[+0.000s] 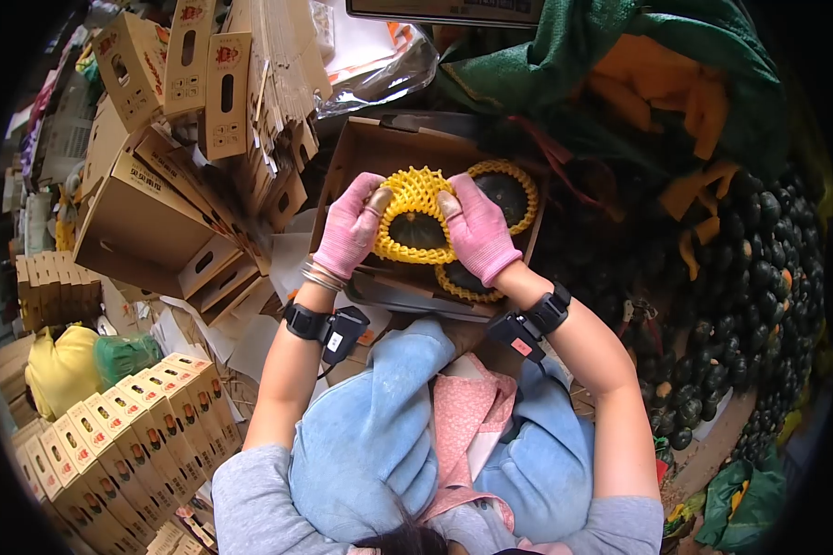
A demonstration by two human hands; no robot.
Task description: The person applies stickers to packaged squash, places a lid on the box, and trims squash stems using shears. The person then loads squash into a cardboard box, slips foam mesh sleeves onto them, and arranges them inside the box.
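A dark green squash (415,231) in a yellow foam net (416,191) is held between my two pink-gloved hands over an open cardboard box (347,153). My left hand (350,225) grips its left side, the thumb on the net. On the right side, my right hand (478,228) grips the net with the thumb pressed near its upper edge. Two more netted squashes lie in the box: one at the upper right (502,194), another lower down (467,280), partly hidden by my right hand.
Flat and folded cartons (227,92) stand at the upper left. Rows of printed boxes (139,416) fill the lower left. A big pile of dark squashes (722,314) lies at the right, below a green sack (528,65) with orange foam pieces (657,79).
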